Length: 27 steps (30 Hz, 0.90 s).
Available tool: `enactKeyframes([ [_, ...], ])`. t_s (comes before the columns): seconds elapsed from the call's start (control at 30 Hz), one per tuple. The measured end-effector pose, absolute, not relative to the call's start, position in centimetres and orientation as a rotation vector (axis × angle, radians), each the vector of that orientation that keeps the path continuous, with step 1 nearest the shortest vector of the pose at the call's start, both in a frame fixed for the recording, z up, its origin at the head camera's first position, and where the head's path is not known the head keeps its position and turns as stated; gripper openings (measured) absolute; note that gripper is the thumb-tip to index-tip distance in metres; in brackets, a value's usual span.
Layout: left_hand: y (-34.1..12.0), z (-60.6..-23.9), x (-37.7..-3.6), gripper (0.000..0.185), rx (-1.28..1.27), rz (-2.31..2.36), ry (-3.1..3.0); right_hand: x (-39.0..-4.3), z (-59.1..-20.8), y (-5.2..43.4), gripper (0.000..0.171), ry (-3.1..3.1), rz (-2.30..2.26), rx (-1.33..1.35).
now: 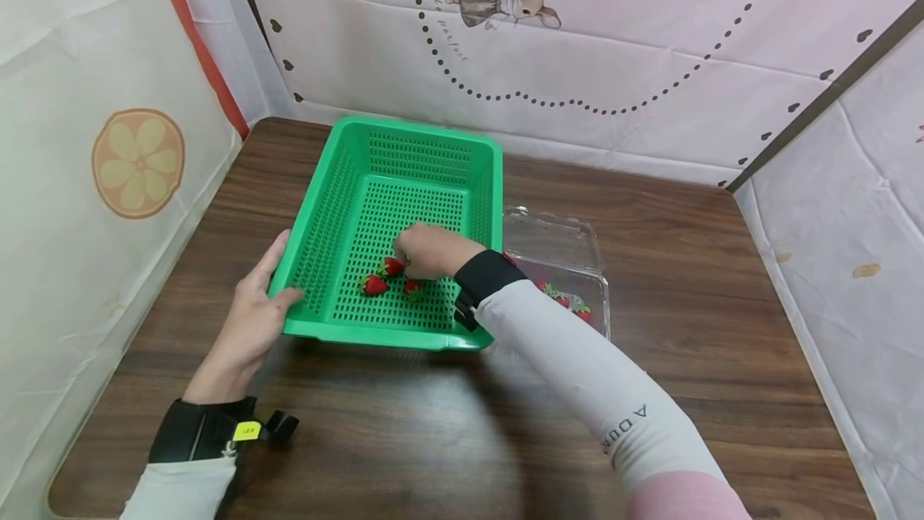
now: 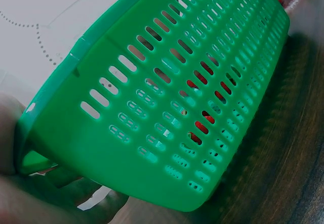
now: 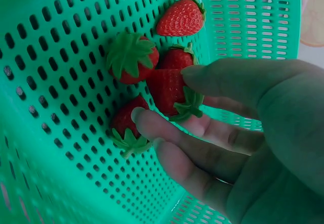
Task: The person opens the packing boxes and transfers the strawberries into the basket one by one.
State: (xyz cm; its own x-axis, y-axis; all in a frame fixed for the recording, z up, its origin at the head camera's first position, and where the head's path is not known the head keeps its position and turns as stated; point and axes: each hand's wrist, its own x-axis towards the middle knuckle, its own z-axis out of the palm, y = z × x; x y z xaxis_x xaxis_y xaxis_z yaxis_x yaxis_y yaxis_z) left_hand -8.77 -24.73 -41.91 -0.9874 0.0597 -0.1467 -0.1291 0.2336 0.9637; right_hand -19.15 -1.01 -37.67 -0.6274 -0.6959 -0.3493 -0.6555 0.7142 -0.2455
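Note:
A green slotted basket [image 1: 426,135] sits on a brown wooden table [image 1: 404,440]. My left hand [image 1: 249,323] grips its near left corner, thumb over the rim; the left wrist view shows the basket's underside [image 2: 167,107] with my fingers [image 2: 86,193] beneath. My right hand [image 1: 426,251] reaches inside the basket. There its thumb [image 3: 228,77] and fingers [image 3: 172,133] pinch a strawberry [image 3: 164,87] low over the basket floor. Several other strawberries [image 3: 181,17] lie around it, red with green caps.
A clear plastic clamshell box [image 1: 556,243] stands open just right of the basket, with a few strawberries [image 1: 573,307] left in its near half. Cloth-covered walls close in the table at the back and both sides.

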Motion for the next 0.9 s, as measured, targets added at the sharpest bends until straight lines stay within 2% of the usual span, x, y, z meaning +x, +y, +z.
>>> enactKeyframes([
  [0.13,-24.7,-41.9,-8.9,0.079,-0.078,1.853,2.343,-19.2,-37.8,-1.0,0.004,2.526,-0.116,-1.046],
  [0.3,-24.6,-41.8,-8.9,0.079,-0.09,1.855,2.347,-19.2,-37.6,-0.7,0.023,2.512,-0.135,-1.023],
  [0.37,-24.6,-41.8,-8.8,0.079,-0.086,1.86,2.347,-19.3,-37.3,-0.4,0.026,2.506,-0.156,-1.008],
  [0.77,-24.6,-41.9,-8.8,0.079,-0.075,1.867,2.341,-18.4,-33.9,3.9,0.022,2.574,-0.405,-1.041],
  [0.9,-24.7,-41.9,-8.8,0.079,-0.089,1.862,2.328,-17.7,-33.3,6.4,0.014,2.607,-0.527,-0.993],
])
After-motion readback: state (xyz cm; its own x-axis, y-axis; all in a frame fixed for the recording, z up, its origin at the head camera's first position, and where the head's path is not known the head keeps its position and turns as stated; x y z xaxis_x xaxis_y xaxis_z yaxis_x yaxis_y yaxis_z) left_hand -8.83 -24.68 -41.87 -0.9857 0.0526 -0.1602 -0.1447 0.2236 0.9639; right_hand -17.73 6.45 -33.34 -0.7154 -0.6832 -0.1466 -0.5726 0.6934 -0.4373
